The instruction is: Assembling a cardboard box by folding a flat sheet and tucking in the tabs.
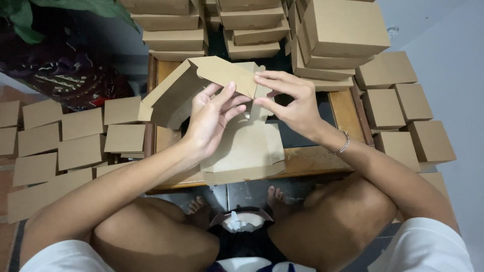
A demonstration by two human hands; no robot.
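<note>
Two hands work one part-folded cardboard box (237, 136) over a low wooden table (348, 108). My left hand (212, 118) sits against the box's middle, fingers spread and extended upward, fingertips touching the raised flap (222, 73) from below — not clamped on it. My right hand (295, 100) comes in from the right; its thumb and forefinger are pinched together on the flap's right edge, the remaining fingers curled loosely behind. The flap stands tilted above both hands, folded back toward the left, while the box's flat base panel lies below the wrists with its near edge overhanging the table front. A thin bracelet (343, 147) circles my right wrist.

Table surface: brown wood with a dark panel (302, 128) showing right of the box. Finished boxes (343, 30) are stacked in several columns along the far edge. More closed boxes (403, 113) sit in rows on the floor to the right, against a pale wall (448, 45). Flat blanks (75, 136) lie overlapped in rows on the left, over reddish floor tiles. Dark patterned cloth (65, 75) and green leaves (30, 17) occupy the upper left corner. My bare knees and feet frame the bottom of the view — seated, close to the table.
</note>
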